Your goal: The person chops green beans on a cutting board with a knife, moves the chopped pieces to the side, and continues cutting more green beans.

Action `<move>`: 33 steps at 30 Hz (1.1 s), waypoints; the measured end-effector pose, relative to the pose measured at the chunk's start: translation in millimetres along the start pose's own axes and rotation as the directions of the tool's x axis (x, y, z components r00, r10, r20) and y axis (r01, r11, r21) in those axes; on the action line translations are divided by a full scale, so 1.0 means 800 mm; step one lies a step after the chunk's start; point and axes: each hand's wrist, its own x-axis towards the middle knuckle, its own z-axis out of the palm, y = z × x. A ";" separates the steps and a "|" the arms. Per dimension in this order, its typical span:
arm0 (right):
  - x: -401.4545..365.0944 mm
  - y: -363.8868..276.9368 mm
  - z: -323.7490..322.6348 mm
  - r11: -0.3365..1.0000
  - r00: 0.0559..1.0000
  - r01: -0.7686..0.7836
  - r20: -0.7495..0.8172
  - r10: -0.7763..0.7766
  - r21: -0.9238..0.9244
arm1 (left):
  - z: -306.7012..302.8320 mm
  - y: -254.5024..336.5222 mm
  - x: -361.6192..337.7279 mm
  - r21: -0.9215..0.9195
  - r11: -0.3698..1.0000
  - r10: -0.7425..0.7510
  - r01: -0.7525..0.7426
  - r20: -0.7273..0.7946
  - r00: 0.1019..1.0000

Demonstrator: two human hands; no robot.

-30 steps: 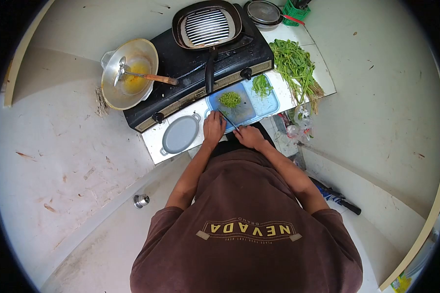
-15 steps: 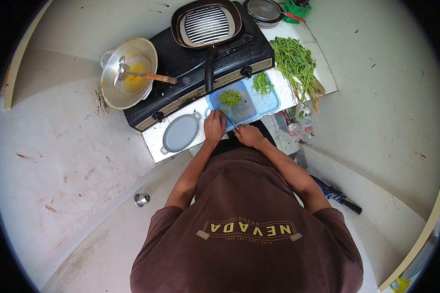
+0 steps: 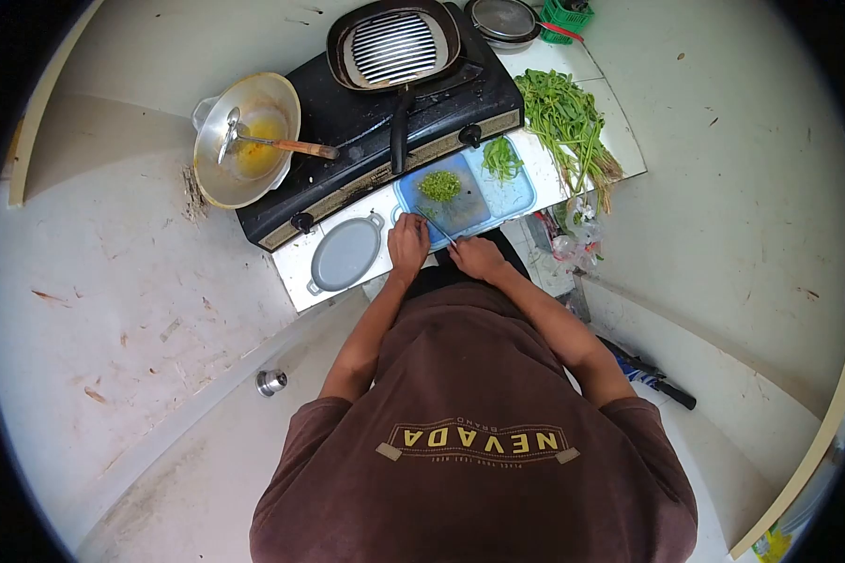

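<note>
My right hand (image 3: 479,258) is closed around the handle of a knife (image 3: 438,229), whose thin blade slants up and left over the blue cutting board (image 3: 474,214). At the board's near left edge, my left hand (image 3: 408,246) has its fingers bent and pressed together beside the blade. A little green shows by those fingertips, but what they hold is hidden. Just beyond the blade lies a heap of finely chopped greens (image 3: 439,186). Uncut leafy pieces (image 3: 502,159) rest on the lighter right part of the board.
Left of the board sits a grey oval plate (image 3: 345,255). Behind, a black stove (image 3: 347,155) carries a grill pan (image 3: 394,47) and a wok (image 3: 218,174) with a ladle in it. A large bunch of leafy greens (image 3: 563,113) with roots lies right, near a green basket (image 3: 565,21).
Almost nothing differs. The whole view has shifted slightly, and both hands and the knife keep the same place at the board.
</note>
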 end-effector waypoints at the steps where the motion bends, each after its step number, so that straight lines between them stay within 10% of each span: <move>1: -0.004 0.003 0.004 1.000 1.000 -0.023 0.001 0.023 -0.002 | -0.001 0.001 -0.001 -0.020 1.000 0.000 -0.001 -0.011 1.000; 33: -0.010 -0.009 0.002 0.999 0.999 -0.040 0.021 0.041 -0.036 | 0.000 0.004 -0.006 -0.075 0.996 -0.051 0.049 -0.027 0.998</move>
